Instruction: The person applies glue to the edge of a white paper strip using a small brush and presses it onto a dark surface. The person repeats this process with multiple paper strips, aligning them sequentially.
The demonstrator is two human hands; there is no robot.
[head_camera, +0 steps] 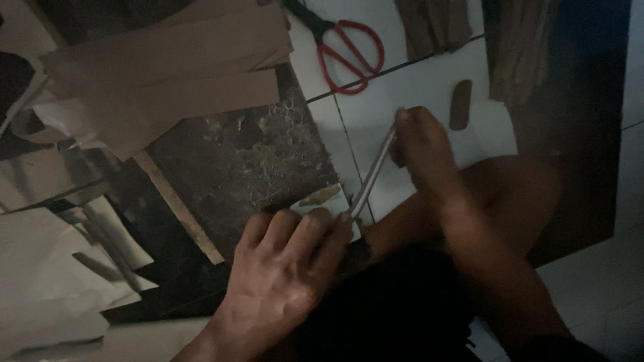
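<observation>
My right hand [419,144] grips the upper end of a thin metal blade or rod [371,175] that slants down to the left. Its lower tip meets a small pale piece of paper [327,198]. My left hand [285,265] lies flat with fingers pressed on that paper, holding it against a dark, rough board [248,157]. The scene is dim, so I cannot tell exactly what kind of tool it is. My bent knee [516,194] is just right of the hands.
Red-handled scissors [345,50] lie on the white tiled floor [429,84] above. Brown cardboard strips [168,67] are stacked at upper left, pale paper sheets [47,268] at lower left. A small brown oblong piece [460,104] and brown bundles [436,23] lie beyond.
</observation>
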